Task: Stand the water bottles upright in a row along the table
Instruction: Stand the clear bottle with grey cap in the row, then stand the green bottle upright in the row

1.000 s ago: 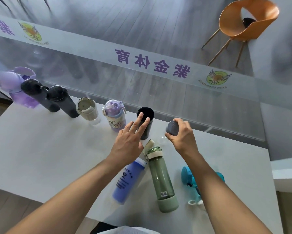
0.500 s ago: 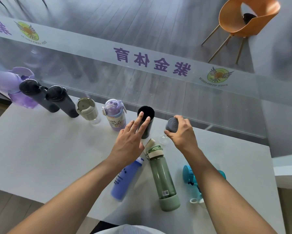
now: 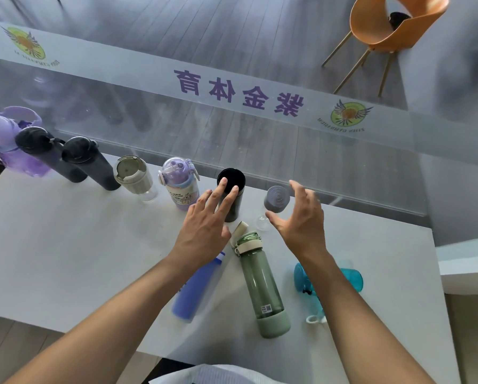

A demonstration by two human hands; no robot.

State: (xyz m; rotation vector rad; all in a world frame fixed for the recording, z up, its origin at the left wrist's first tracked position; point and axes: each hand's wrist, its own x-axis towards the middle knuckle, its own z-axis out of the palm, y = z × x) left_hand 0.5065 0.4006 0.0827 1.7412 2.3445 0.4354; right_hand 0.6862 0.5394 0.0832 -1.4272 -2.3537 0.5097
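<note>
Several bottles stand upright along the far edge of the white table [image 3: 66, 253]: a purple jug [image 3: 8, 142], two dark grey bottles [image 3: 49, 153] [image 3: 91, 162], a beige-lidded glass one [image 3: 134, 174], a small lilac one [image 3: 181, 184], a black tumbler [image 3: 231, 189] and a clear bottle with a grey cap [image 3: 276, 199]. My right hand [image 3: 298, 217] hovers open just right of the grey cap, fingers apart, holding nothing. My left hand [image 3: 207, 225] is spread open in front of the black tumbler. Lying flat are a blue bottle [image 3: 196, 292], a green bottle [image 3: 262, 284] and a teal bottle [image 3: 343, 278].
A glass barrier with purple lettering [image 3: 238, 90] runs right behind the row. An orange chair [image 3: 393, 26] stands beyond it on the grey floor. A white ledge [image 3: 467, 261] adjoins the table's right end.
My right hand has let go of the grey-capped bottle and opened, leaving it standing upright. My left hand has stayed spread in front of the black tumbler.
</note>
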